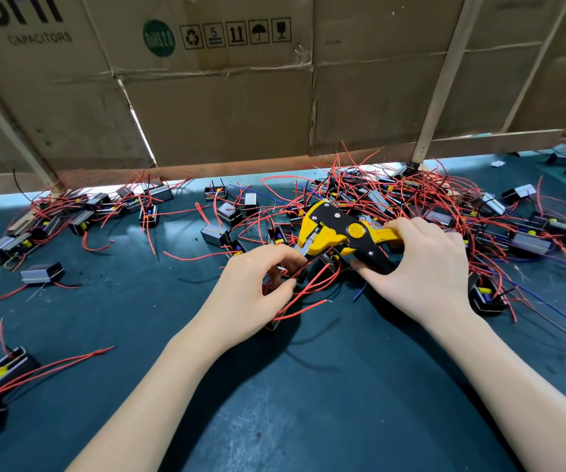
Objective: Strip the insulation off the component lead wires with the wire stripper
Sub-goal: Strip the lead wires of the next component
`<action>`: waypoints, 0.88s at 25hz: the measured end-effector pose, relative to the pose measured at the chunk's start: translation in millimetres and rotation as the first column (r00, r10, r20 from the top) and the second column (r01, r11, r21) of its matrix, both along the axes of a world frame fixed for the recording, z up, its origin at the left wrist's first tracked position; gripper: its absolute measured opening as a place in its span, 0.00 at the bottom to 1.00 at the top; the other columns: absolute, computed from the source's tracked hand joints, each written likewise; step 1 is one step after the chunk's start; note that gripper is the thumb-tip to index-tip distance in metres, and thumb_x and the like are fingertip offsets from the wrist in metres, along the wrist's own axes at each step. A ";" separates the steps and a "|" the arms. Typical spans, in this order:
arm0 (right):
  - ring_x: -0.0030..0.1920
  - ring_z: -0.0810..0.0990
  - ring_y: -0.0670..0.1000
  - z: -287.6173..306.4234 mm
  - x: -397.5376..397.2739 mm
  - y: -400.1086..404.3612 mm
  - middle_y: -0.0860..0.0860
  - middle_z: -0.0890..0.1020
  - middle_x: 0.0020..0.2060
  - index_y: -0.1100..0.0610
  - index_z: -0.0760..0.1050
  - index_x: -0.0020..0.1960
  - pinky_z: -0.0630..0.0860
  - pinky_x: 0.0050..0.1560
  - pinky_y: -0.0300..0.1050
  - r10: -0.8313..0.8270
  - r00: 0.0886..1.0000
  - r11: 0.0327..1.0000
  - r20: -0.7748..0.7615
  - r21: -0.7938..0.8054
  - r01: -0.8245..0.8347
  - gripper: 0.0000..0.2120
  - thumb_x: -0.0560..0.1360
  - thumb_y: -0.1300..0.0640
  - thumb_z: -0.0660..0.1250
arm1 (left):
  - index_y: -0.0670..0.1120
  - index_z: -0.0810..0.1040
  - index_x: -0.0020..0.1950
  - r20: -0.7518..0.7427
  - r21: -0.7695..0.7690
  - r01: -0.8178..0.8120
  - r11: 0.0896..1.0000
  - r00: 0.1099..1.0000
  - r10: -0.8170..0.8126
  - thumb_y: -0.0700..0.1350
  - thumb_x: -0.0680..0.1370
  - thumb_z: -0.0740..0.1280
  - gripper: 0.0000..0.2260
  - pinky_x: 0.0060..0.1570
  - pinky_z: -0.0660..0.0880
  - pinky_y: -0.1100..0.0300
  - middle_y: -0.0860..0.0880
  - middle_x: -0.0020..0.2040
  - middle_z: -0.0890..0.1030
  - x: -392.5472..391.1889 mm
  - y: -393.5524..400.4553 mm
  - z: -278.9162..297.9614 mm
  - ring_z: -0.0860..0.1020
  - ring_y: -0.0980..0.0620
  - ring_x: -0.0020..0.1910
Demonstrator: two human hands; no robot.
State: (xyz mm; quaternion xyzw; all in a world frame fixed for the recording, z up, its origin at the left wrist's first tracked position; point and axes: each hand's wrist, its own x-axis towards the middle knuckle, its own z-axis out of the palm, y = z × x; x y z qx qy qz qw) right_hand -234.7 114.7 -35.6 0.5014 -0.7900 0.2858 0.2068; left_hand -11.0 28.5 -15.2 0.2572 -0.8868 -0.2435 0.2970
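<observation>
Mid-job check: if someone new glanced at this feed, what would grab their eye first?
The yellow-and-black wire stripper at centre, gripped by the right hand, its head by the left hand, which pinches red lead wires. Behind it, a tangled heap of red-wired components on the dark mat.

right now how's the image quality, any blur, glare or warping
Head view: wide-angle warping bends the cardboard wall and edges; a bright strip glares under it; hands, left and right, and stripper are fairly sharp; soft shadows fall on the mat.

Yellow-black wire stripper tilted above red lead wires on the mat.
</observation>
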 end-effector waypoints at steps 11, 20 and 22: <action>0.47 0.79 0.59 0.3 0.5 0.4 0.51 0.80 0.40 0.55 0.79 0.49 0.65 0.48 0.51 -0.010 1.000 1.000 -0.008 -0.010 0.009 0.26 0.63 0.36 0.76 | 0.48 0.81 0.48 -0.076 0.024 -0.054 0.998 0.996 0.056 0.37 0.75 0.71 0.07 0.48 0.72 0.70 0.58 0.44 0.82 0.4 -0.5 -1.0 0.79 0.59 0.46; 0.47 0.80 0.58 -0.8 0.0 0.7 0.51 0.80 0.40 0.54 0.79 0.49 0.65 0.48 0.51 -0.013 1.000 1.000 -0.007 -0.012 0.013 0.26 0.63 0.35 0.76 | 0.48 0.77 0.46 -0.147 0.172 -0.086 0.981 0.983 0.112 0.36 0.76 0.70 0.07 0.48 0.76 0.58 0.55 0.38 0.82 0.5 0.8 0.6 0.81 0.56 0.40; 0.47 0.80 0.58 -1.2 -0.5 0.8 0.51 0.80 0.40 0.54 0.79 0.49 0.65 0.48 0.51 -0.016 1.000 1.000 -0.008 -0.013 0.016 0.26 0.63 0.35 0.76 | 0.46 0.77 0.45 -0.166 0.199 -0.077 0.977 0.980 0.111 0.37 0.76 0.69 0.05 0.47 0.76 0.57 0.53 0.38 0.82 0.4 0.8 1.5 0.81 0.53 0.39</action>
